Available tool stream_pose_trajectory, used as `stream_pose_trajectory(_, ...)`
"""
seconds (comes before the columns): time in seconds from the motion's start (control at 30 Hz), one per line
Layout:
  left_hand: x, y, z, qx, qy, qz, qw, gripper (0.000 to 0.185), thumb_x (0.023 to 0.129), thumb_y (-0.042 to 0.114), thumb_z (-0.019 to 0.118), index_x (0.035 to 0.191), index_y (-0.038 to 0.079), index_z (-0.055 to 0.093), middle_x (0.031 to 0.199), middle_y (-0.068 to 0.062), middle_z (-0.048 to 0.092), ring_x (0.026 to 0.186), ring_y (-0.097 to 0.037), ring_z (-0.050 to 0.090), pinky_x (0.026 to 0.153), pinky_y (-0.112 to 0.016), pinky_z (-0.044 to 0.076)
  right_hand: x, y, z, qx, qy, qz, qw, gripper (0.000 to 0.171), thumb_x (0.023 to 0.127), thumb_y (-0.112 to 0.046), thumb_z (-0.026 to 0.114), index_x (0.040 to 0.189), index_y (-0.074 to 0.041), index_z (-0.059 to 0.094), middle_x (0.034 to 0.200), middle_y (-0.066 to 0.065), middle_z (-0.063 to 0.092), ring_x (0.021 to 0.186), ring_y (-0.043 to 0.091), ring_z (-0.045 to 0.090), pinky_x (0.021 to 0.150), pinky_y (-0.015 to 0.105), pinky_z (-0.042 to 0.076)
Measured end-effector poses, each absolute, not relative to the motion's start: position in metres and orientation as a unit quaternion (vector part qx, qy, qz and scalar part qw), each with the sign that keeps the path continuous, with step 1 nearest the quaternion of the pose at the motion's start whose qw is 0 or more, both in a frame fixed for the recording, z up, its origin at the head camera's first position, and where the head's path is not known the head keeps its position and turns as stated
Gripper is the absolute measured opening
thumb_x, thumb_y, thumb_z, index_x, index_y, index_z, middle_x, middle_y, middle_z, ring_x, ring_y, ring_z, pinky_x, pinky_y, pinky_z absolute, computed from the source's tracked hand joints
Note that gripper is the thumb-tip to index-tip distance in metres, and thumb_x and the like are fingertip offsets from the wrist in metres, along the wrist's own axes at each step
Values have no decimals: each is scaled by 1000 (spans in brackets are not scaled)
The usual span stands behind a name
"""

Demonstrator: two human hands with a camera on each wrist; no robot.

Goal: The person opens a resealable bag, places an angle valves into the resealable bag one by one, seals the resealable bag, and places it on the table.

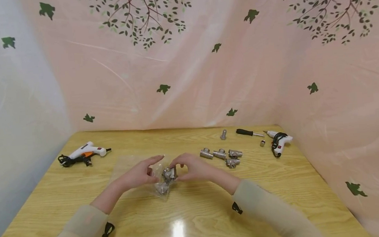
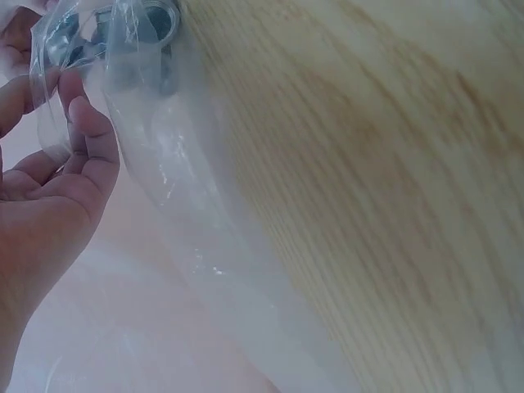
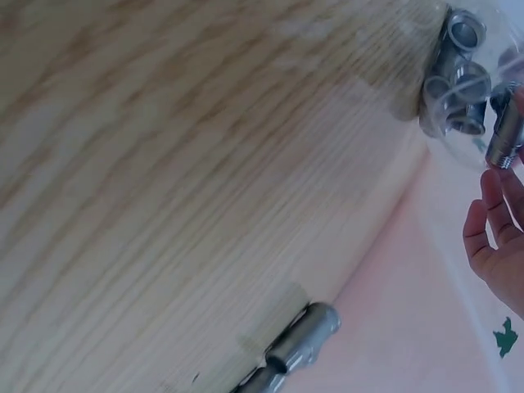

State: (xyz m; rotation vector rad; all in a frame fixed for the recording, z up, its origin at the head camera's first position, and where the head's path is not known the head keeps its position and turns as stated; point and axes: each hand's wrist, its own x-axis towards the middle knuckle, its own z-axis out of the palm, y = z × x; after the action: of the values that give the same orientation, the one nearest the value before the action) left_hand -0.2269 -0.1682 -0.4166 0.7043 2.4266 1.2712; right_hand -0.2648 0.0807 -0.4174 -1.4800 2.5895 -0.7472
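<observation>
My left hand (image 1: 137,175) pinches the mouth of a clear plastic bag (image 2: 164,164), whose loose film trails down over the table. Inside the bag are shiny metal pipe tees (image 3: 468,90), bunched at its right end. My right hand (image 1: 194,167) reaches in from the right. Its fingers and thumb grip one pipe tee (image 3: 506,139) at the bag's opening, beside the others. In the right wrist view part of that hand is cut off by the frame edge.
Several loose pipe tees (image 1: 219,153) lie right of my hands. Behind them are a metal bolt-like piece (image 1: 223,134), a screwdriver (image 1: 244,132) and a small metal cylinder (image 1: 262,143). White glue guns stand at the left (image 1: 87,150) and right (image 1: 279,143) table sides.
</observation>
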Motion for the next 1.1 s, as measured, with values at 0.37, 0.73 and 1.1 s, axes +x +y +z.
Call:
stream_pose_trajectory(0.37,-226,-169,-414,244,847,444,160,78,85,7,67,150,8,23,91,-7,52,54,-7,39,52,-23,38,-262,60,-423,-504,829,-240,34,43,81,-29,75,120,-17,63,117,-7,64,94,12,55,83,25,42)
stream_pose_trajectory(0.73,-225,-171,-413,246,841,456,156,80,83,3,67,150,6,24,140,-22,36,53,-6,40,50,-22,38,-261,82,-412,-461,834,-297,53,51,82,-22,75,129,-13,57,130,1,56,106,24,56,86,37,48)
stream_pose_trajectory(1.1,-224,-169,-412,251,834,466,156,80,83,0,66,150,7,24,143,-24,32,53,-6,38,51,-22,38,-263,133,-387,-414,860,-296,27,50,82,-27,74,129,-20,57,132,-3,54,101,13,54,81,35,48)
